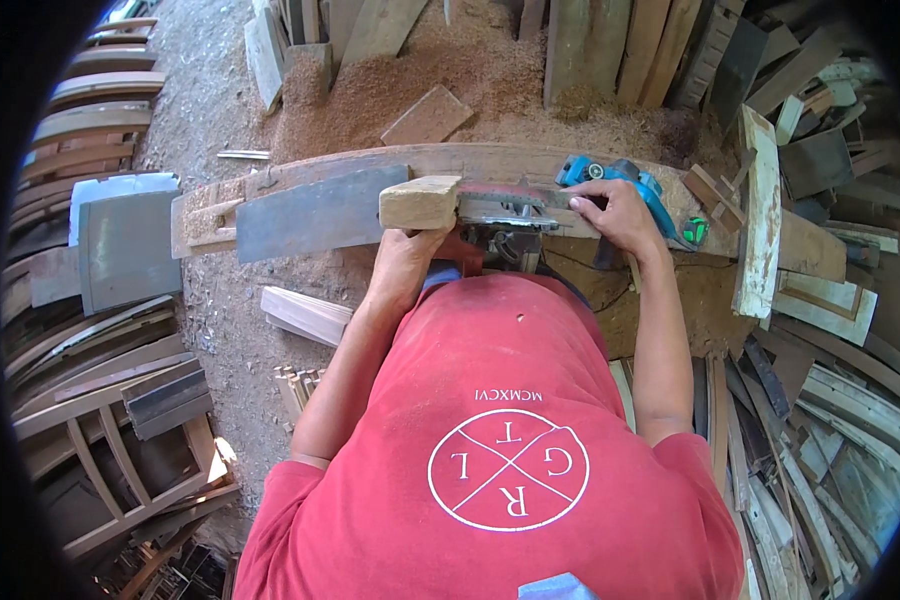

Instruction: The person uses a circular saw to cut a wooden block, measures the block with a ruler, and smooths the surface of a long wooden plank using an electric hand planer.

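Observation:
A thick, pale wooden block (418, 204) rests at the middle of the bench, its end toward me. My left hand (408, 264) grips it from below, with the fingers partly hidden behind it. To the right, my right hand (618, 214) is closed, thumb and fingertips pinching the end of a thin, dark reddish strip (542, 197) that runs left to the block. Under the strip sits a metal machine part (510, 222) with a flat plate, partly hidden by my body. A blue power tool (638, 185) lies just beyond my right hand.
The curved wooden bench (490, 160) carries a flat grey board (320, 213) on the left and a green tape measure (694, 231) on the right. Sawdust (370, 110) is heaped behind it. Stacked curved wood (105, 90) and offcuts (820, 400) line both sides.

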Demonstrator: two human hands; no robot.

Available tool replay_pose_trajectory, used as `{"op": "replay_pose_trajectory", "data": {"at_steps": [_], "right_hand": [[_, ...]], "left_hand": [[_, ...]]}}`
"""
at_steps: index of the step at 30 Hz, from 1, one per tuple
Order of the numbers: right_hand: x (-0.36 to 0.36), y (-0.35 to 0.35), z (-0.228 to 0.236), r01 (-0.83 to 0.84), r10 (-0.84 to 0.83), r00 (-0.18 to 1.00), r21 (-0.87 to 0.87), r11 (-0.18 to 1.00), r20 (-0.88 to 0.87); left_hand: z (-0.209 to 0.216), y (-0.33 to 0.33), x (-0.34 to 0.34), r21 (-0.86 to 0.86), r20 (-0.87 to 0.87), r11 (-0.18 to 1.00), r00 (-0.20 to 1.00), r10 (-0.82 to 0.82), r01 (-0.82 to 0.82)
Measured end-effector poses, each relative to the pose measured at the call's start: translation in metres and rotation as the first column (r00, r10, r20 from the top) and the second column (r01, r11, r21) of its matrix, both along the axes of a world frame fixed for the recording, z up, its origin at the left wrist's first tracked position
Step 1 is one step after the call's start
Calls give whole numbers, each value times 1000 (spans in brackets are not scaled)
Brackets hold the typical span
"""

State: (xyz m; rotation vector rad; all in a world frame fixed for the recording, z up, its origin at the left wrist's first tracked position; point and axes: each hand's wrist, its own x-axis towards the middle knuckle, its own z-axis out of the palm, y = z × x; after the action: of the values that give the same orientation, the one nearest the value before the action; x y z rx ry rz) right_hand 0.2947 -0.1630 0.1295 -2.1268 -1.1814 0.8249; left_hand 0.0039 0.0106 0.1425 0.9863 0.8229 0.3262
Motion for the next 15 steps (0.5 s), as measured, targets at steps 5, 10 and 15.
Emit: {"op": "replay_pose_trajectory", "data": {"at_steps": [5, 10, 15], "right_hand": [[-2, 2, 4, -9, 9, 1000, 0, 1000, 17], [-4, 0, 3, -10, 7, 999, 73, 997, 41], [-3, 1, 3, -31, 27, 998, 81, 996, 51]], "left_hand": [[-1, -1, -1, -75, 17, 997, 1000, 14, -13], [-6, 2, -2, -117, 29, 993, 1000, 3, 0], [-12, 2, -3, -115, 31, 993, 999, 10, -6]]}}
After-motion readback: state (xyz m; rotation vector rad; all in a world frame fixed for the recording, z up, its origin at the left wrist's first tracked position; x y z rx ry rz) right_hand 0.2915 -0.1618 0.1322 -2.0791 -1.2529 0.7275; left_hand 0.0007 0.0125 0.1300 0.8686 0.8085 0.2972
